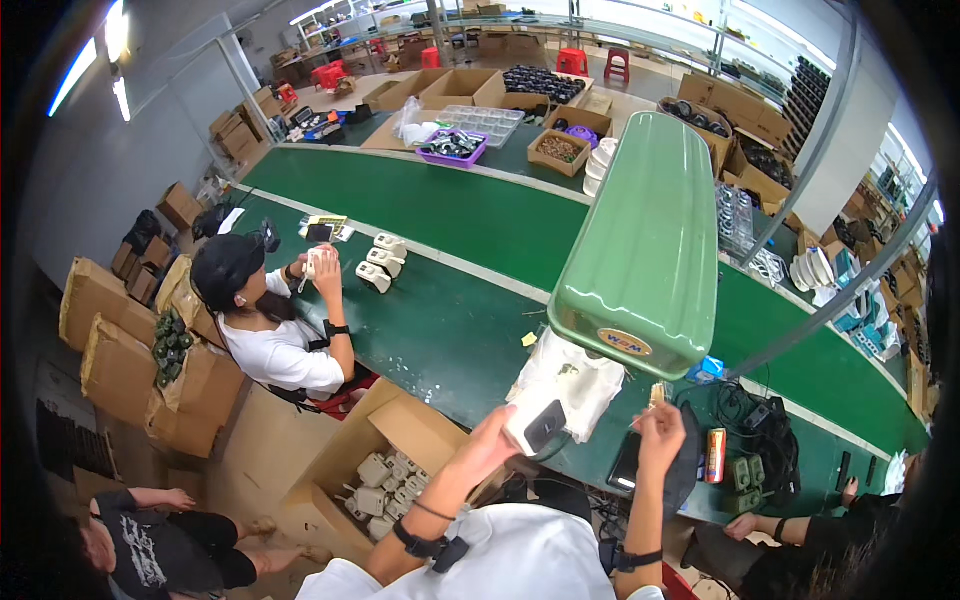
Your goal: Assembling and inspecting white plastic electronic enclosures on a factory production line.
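Observation:
A white boxy device (pixel 519 422) with a dark panel on one face is gripped in my left hand (pixel 485 447), above the near edge of the green bench. My right hand (pixel 660 440) is raised to the right of it, fingers pinched on a small yellowish piece (pixel 657 394) too small to name. The two hands are apart. Beyond the device, a crumpled white sheet (pixel 590 388) lies under a large green machine housing (pixel 640 230). Beside my right hand, a dark phone-like slab (pixel 626 462) rests on the bench.
An orange can (pixel 715 455), green devices (pixel 746 474) and black cables (pixel 765 435) sit to the right. An open carton (pixel 400 405) of white devices stands at left. A co-worker (pixel 285 320) handles a white device beside several more (pixel 381 262). Other people are at both lower edges.

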A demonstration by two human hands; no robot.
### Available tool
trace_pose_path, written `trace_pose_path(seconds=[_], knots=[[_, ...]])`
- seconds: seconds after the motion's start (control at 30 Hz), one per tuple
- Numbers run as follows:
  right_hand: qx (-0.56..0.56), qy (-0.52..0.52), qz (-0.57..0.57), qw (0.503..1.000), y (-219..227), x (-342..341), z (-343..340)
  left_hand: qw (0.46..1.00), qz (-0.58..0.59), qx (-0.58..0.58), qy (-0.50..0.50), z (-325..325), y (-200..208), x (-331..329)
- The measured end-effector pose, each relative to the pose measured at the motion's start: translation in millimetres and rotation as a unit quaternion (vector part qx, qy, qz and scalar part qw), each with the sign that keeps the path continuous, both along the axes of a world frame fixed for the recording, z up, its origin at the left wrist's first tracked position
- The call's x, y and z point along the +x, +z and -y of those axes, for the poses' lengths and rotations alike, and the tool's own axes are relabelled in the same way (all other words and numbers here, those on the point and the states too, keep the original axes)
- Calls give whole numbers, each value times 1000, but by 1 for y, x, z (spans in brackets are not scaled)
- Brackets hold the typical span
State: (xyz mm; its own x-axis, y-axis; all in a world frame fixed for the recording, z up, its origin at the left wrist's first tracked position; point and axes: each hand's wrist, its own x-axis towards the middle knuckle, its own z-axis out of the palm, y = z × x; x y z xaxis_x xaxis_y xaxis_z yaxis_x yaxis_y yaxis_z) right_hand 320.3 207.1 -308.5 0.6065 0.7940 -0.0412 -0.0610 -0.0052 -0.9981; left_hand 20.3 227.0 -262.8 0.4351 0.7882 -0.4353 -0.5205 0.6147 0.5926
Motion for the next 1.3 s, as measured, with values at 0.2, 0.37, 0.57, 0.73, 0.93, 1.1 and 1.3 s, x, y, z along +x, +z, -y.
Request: trace_pose_path(seconds=[0.2,0.37,0.57,0.73,0.93,1.1,1.3], knots=[[204,96,-59,972,175,-56,40,737,-396,548,17,46,145,-28],[327,140,-44,934,229,-102,82,623,-426,656,-2,64,202,-31],[343,241,-3,908,239,-103,91,578,-440,687,-2,81,206,-37],[334,233,29,913,235,-107,92,570,-442,693,-2,79,202,-39],[326,229,144,906,237,-116,88,576,-453,681,9,81,200,-48],[347,282,320,835,257,-120,86,553,-497,668,23,85,194,-53],[218,243,455,829,238,-133,81,559,-498,663,-7,86,176,-49]])
